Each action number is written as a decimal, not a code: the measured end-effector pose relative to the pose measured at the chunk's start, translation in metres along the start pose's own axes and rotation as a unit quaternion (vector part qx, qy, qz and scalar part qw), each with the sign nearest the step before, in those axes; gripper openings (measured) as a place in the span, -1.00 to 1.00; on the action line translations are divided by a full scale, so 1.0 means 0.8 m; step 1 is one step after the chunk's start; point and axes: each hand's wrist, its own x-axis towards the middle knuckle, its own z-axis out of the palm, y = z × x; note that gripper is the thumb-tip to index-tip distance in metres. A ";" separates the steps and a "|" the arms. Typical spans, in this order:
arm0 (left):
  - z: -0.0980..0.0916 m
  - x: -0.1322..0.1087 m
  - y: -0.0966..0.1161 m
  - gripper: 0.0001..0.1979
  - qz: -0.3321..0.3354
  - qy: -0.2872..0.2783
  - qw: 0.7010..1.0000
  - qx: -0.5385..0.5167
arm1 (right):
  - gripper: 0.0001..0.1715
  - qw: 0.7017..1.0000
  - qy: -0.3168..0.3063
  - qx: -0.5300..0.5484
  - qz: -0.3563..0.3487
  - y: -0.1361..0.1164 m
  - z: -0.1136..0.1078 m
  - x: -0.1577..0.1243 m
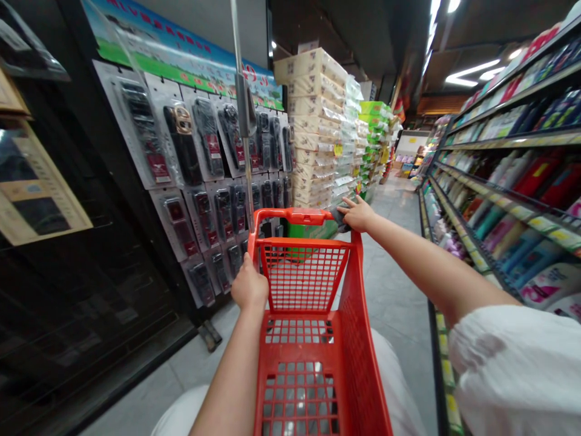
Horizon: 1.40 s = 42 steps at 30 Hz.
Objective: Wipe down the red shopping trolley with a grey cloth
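Observation:
A red plastic shopping cart (313, 339) stands right in front of me with its mesh basket holding nothing I can see. My left hand (249, 284) is closed around the cart's left rim, by the upright mesh flap (303, 275). My right hand (357, 213) reaches further forward and grips the grey end of the red handle bar (297, 215). A thin metal pole (242, 115) rises from the cart's left front corner.
A black panel hung with packaged belts and wallets (204, 157) lines the left. Stacked tissue packs (318, 121) stand ahead on the left. Shelves of bottles and pouches (512, 181) run along the right. A grey tiled aisle (394, 242) leads forward between them.

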 end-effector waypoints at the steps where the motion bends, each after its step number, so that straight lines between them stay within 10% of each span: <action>1: 0.000 0.000 0.000 -0.43 -0.001 -0.002 1.000 0.000 | -0.65 1.000 -0.003 0.000 0.001 -0.001 0.001 -0.005; 13: -0.003 -0.002 -0.002 -0.43 0.010 -0.009 1.000 0.002 | -0.69 0.996 0.032 0.069 0.053 -0.069 0.010 -0.104; 23: -0.001 -0.002 0.002 -0.44 0.010 -0.007 1.000 0.000 | -0.54 0.988 0.034 0.114 0.099 -0.036 0.023 -0.068; 35: -0.001 -0.003 0.005 -0.45 -0.002 -0.010 1.000 -0.009 | -0.44 0.962 0.086 0.204 0.158 -0.133 0.037 -0.158; 42: -0.002 -0.004 0.005 -0.46 0.005 0.002 1.000 -0.015 | -0.34 0.940 0.169 0.253 0.158 -0.122 0.022 -0.113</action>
